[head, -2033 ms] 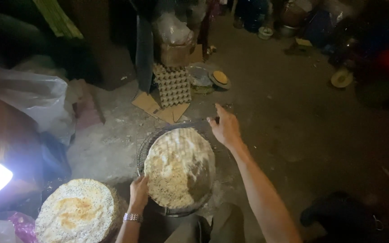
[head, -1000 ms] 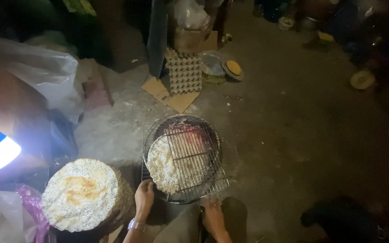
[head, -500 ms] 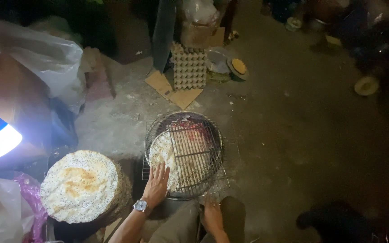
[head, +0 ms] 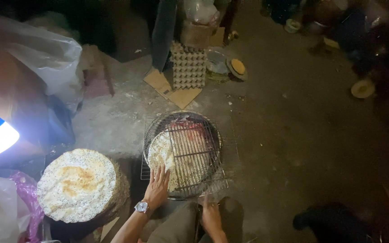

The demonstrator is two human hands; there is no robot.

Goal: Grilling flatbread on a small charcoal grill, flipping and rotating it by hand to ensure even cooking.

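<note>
two hands show at the bottom of the head view, both ours. our left hand (head: 157, 185), with a silver wristwatch (head: 141, 207) at the wrist, lies flat and open with fingers spread, pressing on the near left edge of the round wire grill rack (head: 190, 153) and holding nothing. our right hand (head: 211, 217) sits lower, at the bottom centre of the frame, just beside the rack's near rim; it is blurred and we cannot tell whether it is open or closed.

a second ago the left hand rested below the rack's edge; half a second ago it had moved up onto it, and now it reaches a little further in. two seconds ago the right hand was stretched to the far rim; it has since drawn back to the near side. we judge the rack has been closed over the food and is being steadied.

the pale round speckled rice cracker (head: 176, 157) lies flat under the wire rack, over the glowing round charcoal stove (head: 186, 122), in the middle of the frame. being a disc, it has no clear long axis; its face points straight up.

at lower left stands a stack of toasted speckled crackers (head: 76, 184). at upper centre a grey cardboard egg tray (head: 188, 67) leans.
</note>
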